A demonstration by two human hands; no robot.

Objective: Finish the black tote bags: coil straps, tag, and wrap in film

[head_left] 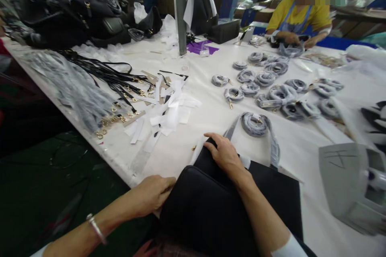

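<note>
A black bag (208, 209) lies at the table's front edge, close to my body. My left hand (157, 193) has its fingers closed on the bag's left side; the fingertips are hidden behind it. Over the far edge of the bag reaches my right hand (224, 153), fingers bent round that edge, thumb on the near side. White paper or lining shows beside the right hand. Just beyond the bag lies a coiled strap (255, 123) in clear plastic wrap, its wrapped ends trailing toward the bag.
Several wrapped strap coils (282, 93) spread across the right of the table (205, 118). Black straps with gold clasps (120, 76) and white paper strips (171, 112) lie left. Black bags (69, 16) are heaped behind. A grey post (181, 12) rises mid-table; a co-worker (297, 20) handles something opposite.
</note>
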